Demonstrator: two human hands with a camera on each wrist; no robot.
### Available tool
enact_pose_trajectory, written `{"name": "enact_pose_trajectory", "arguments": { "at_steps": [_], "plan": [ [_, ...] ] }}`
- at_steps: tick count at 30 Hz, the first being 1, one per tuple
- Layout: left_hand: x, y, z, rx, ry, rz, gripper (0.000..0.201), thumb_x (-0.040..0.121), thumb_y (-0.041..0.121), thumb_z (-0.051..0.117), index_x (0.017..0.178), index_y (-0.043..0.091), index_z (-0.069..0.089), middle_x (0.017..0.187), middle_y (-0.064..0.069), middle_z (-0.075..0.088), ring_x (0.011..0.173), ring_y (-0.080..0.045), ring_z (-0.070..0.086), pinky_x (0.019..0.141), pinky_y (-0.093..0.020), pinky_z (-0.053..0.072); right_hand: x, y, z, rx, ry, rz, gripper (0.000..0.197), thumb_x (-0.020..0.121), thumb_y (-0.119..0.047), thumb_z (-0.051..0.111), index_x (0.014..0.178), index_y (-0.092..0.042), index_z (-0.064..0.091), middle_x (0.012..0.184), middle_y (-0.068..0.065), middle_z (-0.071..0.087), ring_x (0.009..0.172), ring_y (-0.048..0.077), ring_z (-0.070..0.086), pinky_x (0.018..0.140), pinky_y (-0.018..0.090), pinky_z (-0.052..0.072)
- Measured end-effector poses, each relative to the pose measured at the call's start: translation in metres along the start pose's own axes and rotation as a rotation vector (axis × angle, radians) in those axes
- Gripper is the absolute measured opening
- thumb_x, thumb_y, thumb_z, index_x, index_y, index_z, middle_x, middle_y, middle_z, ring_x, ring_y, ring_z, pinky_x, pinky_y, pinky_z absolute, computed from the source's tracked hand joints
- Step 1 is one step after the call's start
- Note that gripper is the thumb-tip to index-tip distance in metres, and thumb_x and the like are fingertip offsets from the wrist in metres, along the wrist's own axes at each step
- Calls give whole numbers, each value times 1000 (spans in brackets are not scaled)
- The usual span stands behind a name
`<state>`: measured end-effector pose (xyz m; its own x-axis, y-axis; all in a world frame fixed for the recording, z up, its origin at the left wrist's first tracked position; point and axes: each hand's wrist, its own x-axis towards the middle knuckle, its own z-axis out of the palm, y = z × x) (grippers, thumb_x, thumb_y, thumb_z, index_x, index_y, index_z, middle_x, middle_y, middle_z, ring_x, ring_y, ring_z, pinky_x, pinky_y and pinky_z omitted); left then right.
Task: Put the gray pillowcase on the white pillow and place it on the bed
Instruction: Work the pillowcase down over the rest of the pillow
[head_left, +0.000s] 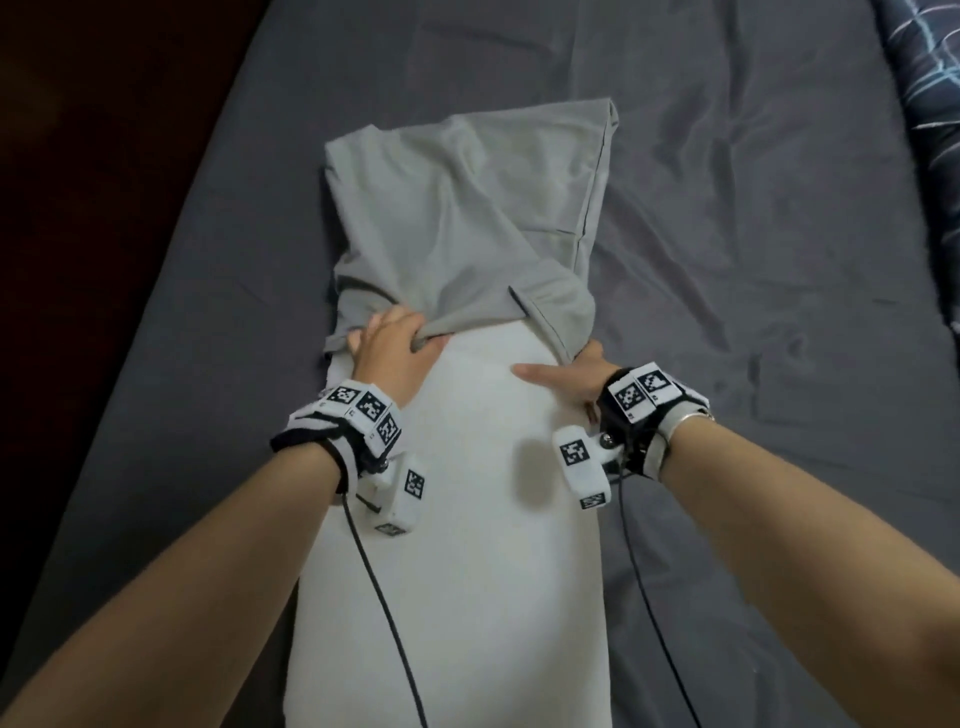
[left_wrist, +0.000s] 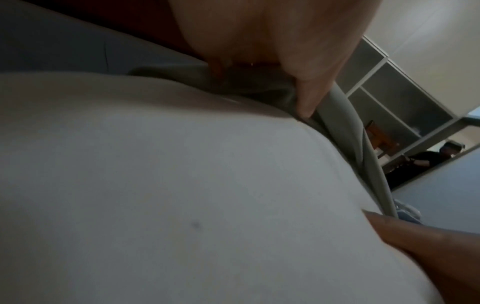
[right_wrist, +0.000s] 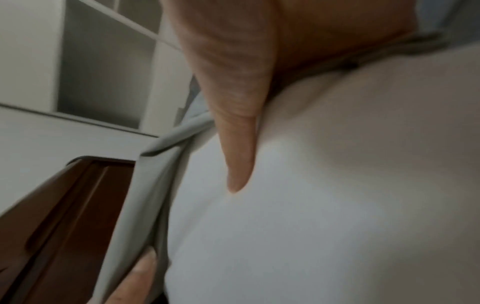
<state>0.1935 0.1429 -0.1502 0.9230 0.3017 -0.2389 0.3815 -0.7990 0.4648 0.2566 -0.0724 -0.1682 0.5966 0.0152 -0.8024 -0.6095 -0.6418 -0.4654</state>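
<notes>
Pillowcase (head_left: 457, 218) hem — bunched in left-hand fingers (head_left: 410, 340).

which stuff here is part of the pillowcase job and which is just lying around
In the job:
gray pillowcase
white pillow
bed
left hand, gripping the pillowcase edge
right hand, at the pillowcase opening

Lying about:
dark patterned fabric
shelf unit

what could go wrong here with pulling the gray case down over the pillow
The gray pillowcase covers only the far end of the white pillow, and it sits skewed with a fold at its right edge, so it may bunch or jam. The left hand grips the hem, but the right hand shows only a thumb on the pillow; an uneven pull could twist it further.
</notes>
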Motion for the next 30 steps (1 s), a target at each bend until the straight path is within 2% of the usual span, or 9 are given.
{"name": "enact_pose_trajectory", "arguments": {
  "at_steps": [3,5,7,10,13,17,22,27,30],
  "plan": [
    [-8,-1,-1,-76,-78,-40,32,88,43,52,76,14,52,79,-3,56,88,-25,56,87,-37,30,16,13,16,139,-13,14,118,37,-56,85,136,-12,36,128,4,56,112,30,59,91,45,52],
    [-12,-1,1,-63,-142,-59,32,87,42,54,69,17,47,66,2,49,77,-23,52,83,-35,27,30,23,23,238,16,-55,103,34,-54,84,125,-15,54,121,7,66,105,27,65,95,44,52],
    [-20,-1,4,-6,-173,-49,40,86,37,57,60,18,34,56,5,38,70,-22,44,80,-32,24,28,27,21,340,109,-93,74,51,-45,81,114,-11,64,110,9,71,99,28,67,93,41,53],
    [-36,-8,13,-4,-220,-30,43,84,32,61,55,19,31,52,5,35,68,-22,41,75,-29,26,23,37,5,394,230,-84,32,85,-14,63,114,-3,63,97,10,63,91,23,59,79,29,45],
    [-59,-17,18,-75,-324,-13,43,80,33,66,55,19,34,55,6,36,67,-21,38,68,-29,27,25,53,-3,349,319,-101,26,88,-4,50,111,-3,64,92,10,60,89,23,56,75,29,42],
    [-85,-19,23,-12,-290,-4,39,80,36,65,61,23,33,58,7,36,68,-18,40,82,-29,26,9,67,1,246,369,-171,23,91,-11,45,104,-3,63,83,14,60,82,24,54,48,22,43],
    [-94,-9,31,-176,-104,-74,33,77,29,68,63,23,39,56,5,36,55,-8,36,73,-27,28,-23,90,4,-200,373,-216,32,93,-4,37,114,6,58,121,28,60,111,43,55,87,39,44],
    [-109,-17,40,-219,-47,-80,18,71,8,59,74,25,53,55,6,40,57,-15,41,76,-31,37,-57,155,18,-450,176,-187,35,95,-8,33,119,1,57,128,25,57,117,39,54,96,37,43],
    [-120,-23,41,-215,-33,-52,21,74,6,57,80,26,57,56,5,40,62,-18,42,71,-27,39,-63,170,29,-231,87,-215,33,97,-22,37,118,-10,59,128,22,59,112,32,57,94,35,43]
  ]
}}
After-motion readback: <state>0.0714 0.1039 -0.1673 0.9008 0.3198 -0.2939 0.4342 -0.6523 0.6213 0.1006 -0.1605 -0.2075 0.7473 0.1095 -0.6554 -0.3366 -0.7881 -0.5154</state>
